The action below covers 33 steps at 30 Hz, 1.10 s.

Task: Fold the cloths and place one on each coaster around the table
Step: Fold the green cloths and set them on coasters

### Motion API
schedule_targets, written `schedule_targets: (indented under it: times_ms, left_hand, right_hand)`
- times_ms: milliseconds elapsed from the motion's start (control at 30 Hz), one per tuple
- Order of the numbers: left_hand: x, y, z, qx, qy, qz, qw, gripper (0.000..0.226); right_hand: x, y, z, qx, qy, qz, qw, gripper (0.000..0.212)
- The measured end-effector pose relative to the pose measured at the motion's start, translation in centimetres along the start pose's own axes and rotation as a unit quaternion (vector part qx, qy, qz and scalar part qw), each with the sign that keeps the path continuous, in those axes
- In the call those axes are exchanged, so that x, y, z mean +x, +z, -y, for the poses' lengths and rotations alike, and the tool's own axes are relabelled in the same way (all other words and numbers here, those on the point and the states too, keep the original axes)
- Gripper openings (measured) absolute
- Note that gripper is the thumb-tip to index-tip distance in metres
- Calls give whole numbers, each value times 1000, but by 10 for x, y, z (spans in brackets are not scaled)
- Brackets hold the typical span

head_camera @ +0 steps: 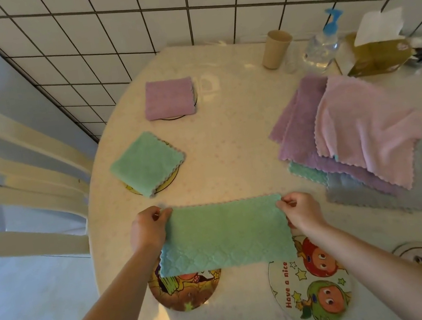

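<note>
left hand [147, 229] pinching; right hand [299, 210] pinching

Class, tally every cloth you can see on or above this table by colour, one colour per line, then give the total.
Green: 3
Purple: 2
Pink: 1
Grey: 1
Total: 7

The table [229, 140] has a glossy, smooth top with a pale dotted print, and light reflects on it. The green cloth [224, 235] at its near edge is soft, matt microfibre with a quilted diamond pattern and wavy hems. The pile of cloths [360, 133] at the right of the table looks fluffy and matt too. The coaster [312, 290] under the green cloth's right end is shiny with printed cartoons. Near the table's far edge, the cup [275, 48] is matt beige, and the bottle [323, 45] is clear plastic.
</note>
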State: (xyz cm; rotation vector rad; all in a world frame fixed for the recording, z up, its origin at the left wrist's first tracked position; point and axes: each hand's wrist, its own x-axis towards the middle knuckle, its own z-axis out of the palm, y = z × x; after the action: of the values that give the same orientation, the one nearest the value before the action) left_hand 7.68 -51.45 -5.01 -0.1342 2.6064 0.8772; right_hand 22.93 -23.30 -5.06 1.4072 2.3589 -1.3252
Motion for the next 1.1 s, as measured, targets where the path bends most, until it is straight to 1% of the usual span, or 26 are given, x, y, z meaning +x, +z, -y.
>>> schedule_targets:
  times_ms: [100, 167, 200, 233, 267, 300, 333, 367, 400, 433, 467, 500, 533, 567, 667, 700, 767, 833, 900, 967, 1067, 1100]
  left_hand:
    - [0, 1, -4, 34, -8, -14, 999, 27]
    - [-9, -1, -7, 69, 22, -74, 995, 19]
    - [-15, -1, -7, 87, 54, -110, 989, 18]
    - [-24, -1, -6, 101, 104, -136, 980, 21]
    - [-34, 0, -4, 107, 175, -147, 968, 25]
    - [-46, 3, -2, 110, 257, -136, 951, 29]
    - [-58, 7, 2, 119, 336, -105, 928, 33]
    - [-70, 13, 7, 140, 402, -59, 903, 36]
    - [-82, 20, 13, 172, 450, -6, 876, 39]
    - [-93, 27, 20, 209, 480, 46, 851, 43]
    - [-103, 35, 26, 247, 492, 88, 830, 47]
    - [-112, 39, 34, 288, 496, 108, 812, 49]
    - [-117, 42, 39, 323, 495, 113, 799, 51]
    - [-119, 42, 42, 345, 487, 110, 795, 53]
    - [-118, 27, 58, 383, 455, 98, 798, 57]
    - [-116, 18, 65, 394, 445, 97, 798, 58]
    - [-107, 0, 80, 416, 424, 104, 798, 60]
    - [-101, -18, 95, 436, 396, 108, 801, 62]
    - [-96, -27, 109, 432, 370, 113, 815, 66]
    - [-97, -29, 116, 418, 345, 119, 832, 71]
    - [-105, -20, 108, 399, 324, 77, 854, 72]
    - [-109, -16, 101, 382, 315, 75, 865, 72]
  right_hand:
    - [-1, -1, 0, -6, -12, -5, 1000, 9]
    - [-4, -4, 0, 15, -20, -20, 999, 10]
    - [-8, -6, -1, 22, -37, -39, 998, 10]
    - [-14, -9, -3, 16, -68, -64, 995, 10]
    - [-22, -11, -5, -5, -112, -83, 990, 14]
    - [-32, -12, -8, -38, -166, -85, 982, 20]
    - [-44, -12, -10, -82, -225, -65, 969, 28]
    - [-57, -9, -13, -138, -281, -28, 949, 34]
    - [-72, -5, -17, -195, -334, 13, 922, 39]
    - [-84, 2, -23, -243, -386, 44, 889, 43]
    - [-94, 9, -29, -279, -433, 64, 855, 49]
    - [-105, 17, -35, -309, -465, 83, 826, 56]
    - [-111, 23, -41, -336, -474, 102, 807, 63]
    - [-114, 26, -46, -363, -472, 112, 795, 69]
    - [-114, 19, -57, -428, -470, 94, 766, 77]
    - [-113, 13, -59, -440, -467, 81, 763, 79]
    - [-110, 1, -62, -455, -448, 68, 766, 82]
    - [-109, -7, -62, -472, -421, 72, 771, 87]
    - [-107, -9, -59, -487, -398, 83, 773, 88]
    - [-106, -6, -53, -490, -390, 85, 775, 82]
    - [-102, 2, -41, -500, -395, 66, 768, 71]
    - [-99, 3, -37, -502, -402, 63, 763, 66]
